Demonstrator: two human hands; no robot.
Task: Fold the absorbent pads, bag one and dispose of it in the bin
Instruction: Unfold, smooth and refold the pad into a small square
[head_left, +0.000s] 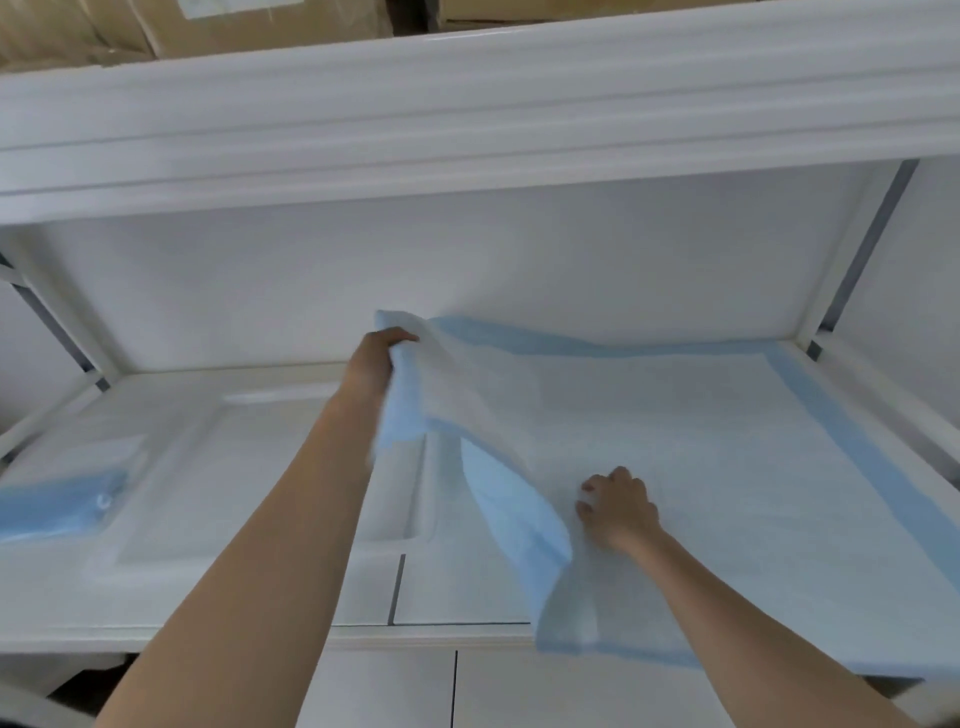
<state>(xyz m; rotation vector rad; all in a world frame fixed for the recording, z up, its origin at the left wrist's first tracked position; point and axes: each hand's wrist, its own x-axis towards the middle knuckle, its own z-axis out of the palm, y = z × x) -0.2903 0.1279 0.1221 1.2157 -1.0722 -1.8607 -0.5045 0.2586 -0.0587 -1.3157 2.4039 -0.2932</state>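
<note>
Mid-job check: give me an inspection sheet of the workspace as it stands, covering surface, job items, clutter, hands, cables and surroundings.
Surface: white moulded top with a recessed panel, under a white shelf.
Job's things: large pad, white with blue border, spread on the right; its left edge is lifted and turned over, blue backing showing. Blue folded pad in clear wrap at the left edge. No bin in view.
Clutter: nothing seen.
Hands: left hand grips the pad's raised far-left corner; right hand rests curled on the pad's middle, grip unclear.
Cables: nothing seen.
Surroundings: cardboard boxes on the shelf; grey frame posts at the sides; white cabinet fronts below.
</note>
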